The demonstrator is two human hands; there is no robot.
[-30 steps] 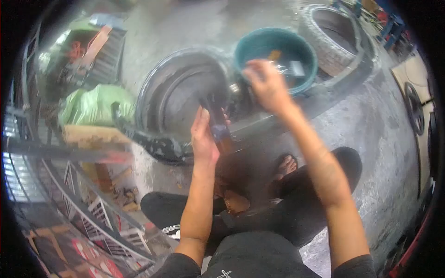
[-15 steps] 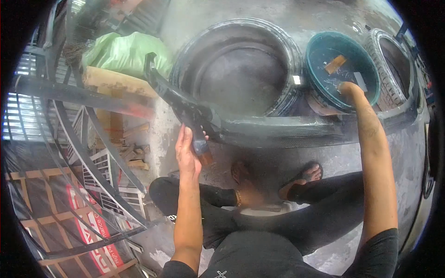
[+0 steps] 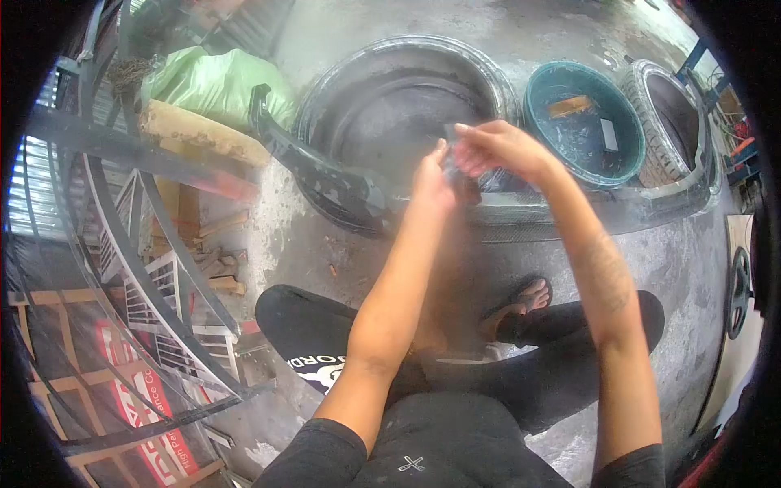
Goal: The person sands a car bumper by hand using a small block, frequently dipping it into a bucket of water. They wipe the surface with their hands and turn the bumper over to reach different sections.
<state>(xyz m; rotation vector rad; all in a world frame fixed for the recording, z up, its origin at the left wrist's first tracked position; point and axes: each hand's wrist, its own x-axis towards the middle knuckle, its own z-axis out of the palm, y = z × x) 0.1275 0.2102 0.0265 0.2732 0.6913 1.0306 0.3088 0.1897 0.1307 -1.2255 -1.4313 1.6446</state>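
Observation:
My left hand (image 3: 432, 185) and my right hand (image 3: 506, 151) meet above the long black car bumper (image 3: 561, 221). Between their fingertips is a small grey piece of sandpaper (image 3: 448, 153), partly hidden; both hands pinch it. Something brownish shows just below the fingers, too blurred to name. The bumper's curved left end rises toward a green bag. Right of my hands stands a teal bucket (image 3: 643, 146) of water, with a brown block (image 3: 570, 106) and a pale rectangular piece (image 3: 608, 135) in it.
A large tyre (image 3: 325, 77) lies behind the bumper, and another tyre (image 3: 663, 167) stands right of the bucket. The green bag (image 3: 220, 85) is at the back left. Dark metal framework (image 3: 122, 244) fills the left side. A steering wheel (image 3: 739, 293) is at the right.
My right hand has come out of the bucket and moved left to meet my left hand. My left hand has moved up and right, off the bumper's left part.

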